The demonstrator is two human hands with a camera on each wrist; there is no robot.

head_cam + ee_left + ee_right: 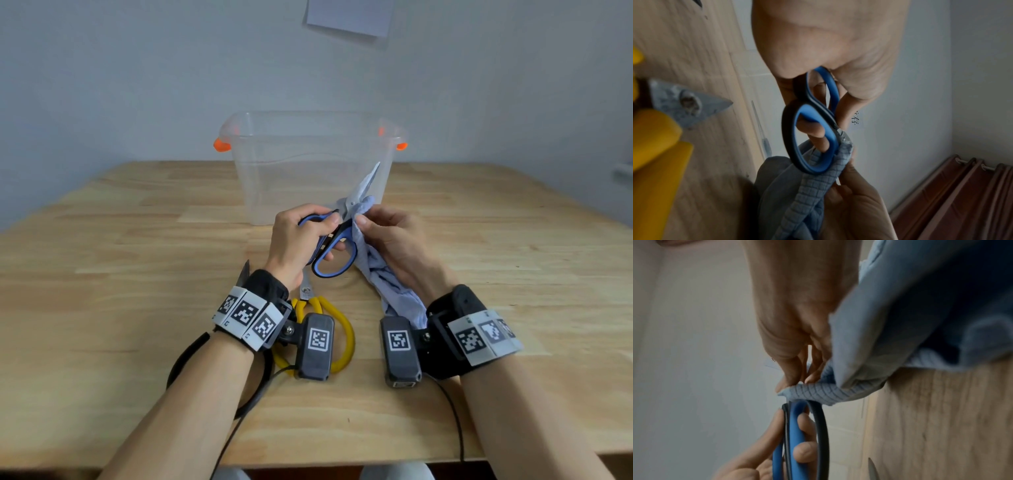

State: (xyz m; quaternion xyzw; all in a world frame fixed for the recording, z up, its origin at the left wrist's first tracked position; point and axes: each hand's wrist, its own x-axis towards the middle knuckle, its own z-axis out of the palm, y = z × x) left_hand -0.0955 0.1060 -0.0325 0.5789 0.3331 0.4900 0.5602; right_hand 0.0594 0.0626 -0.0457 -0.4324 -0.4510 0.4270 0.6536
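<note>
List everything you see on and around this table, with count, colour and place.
blue-and-black-handled steel scissors: one, blue and black, held above the table
light blue waffle-weave cloth: one, light blue, against those scissors, trailing down to the table
yellow-handled metal scissors: one, yellow, on the table under the left wrist
clear plastic bin with orange clips: one, clear, far centre of the table
wooden table: one, light wood
sheet of paper: one, pale, on the wall
left hand: one, fingers through the blue handles
right hand: one, fingers pinching the cloth
</note>
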